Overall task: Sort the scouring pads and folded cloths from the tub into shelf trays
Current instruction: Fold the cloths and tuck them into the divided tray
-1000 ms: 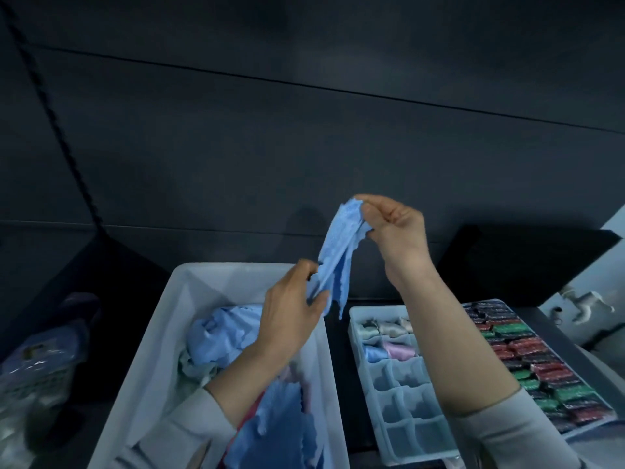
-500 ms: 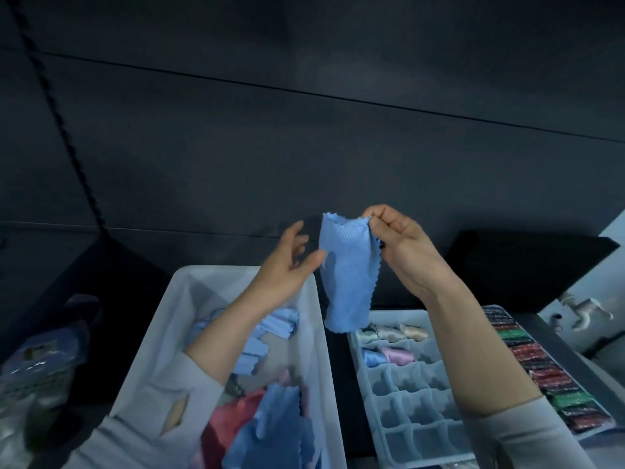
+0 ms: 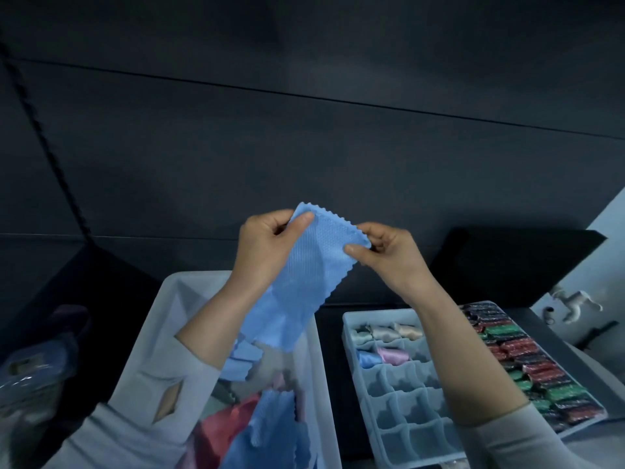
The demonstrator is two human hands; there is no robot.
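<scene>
A light blue cloth (image 3: 301, 282) with zigzag edges hangs spread out above the white tub (image 3: 159, 319). My left hand (image 3: 267, 245) pinches its top left corner and my right hand (image 3: 385, 255) pinches its top right corner. Inside the tub lie more blue cloths (image 3: 267, 431) and a red cloth (image 3: 223, 431). To the right stands a pale divided tray (image 3: 409, 414) with a few rolled cloths (image 3: 389, 353) in its far cells. Further right, a tray (image 3: 527, 363) is packed with red, green and dark scouring pads.
A dark wall rises behind the tub and trays. A black box (image 3: 507, 265) stands behind the trays at the right. Packaged goods (image 3: 30, 374) lie at the far left. A white tap-like fitting (image 3: 571, 302) sticks out at the right.
My left hand has taken hold of the cloth's top left corner. Both hands have pulled the cloth open between them, and it hangs flat instead of bunched.
</scene>
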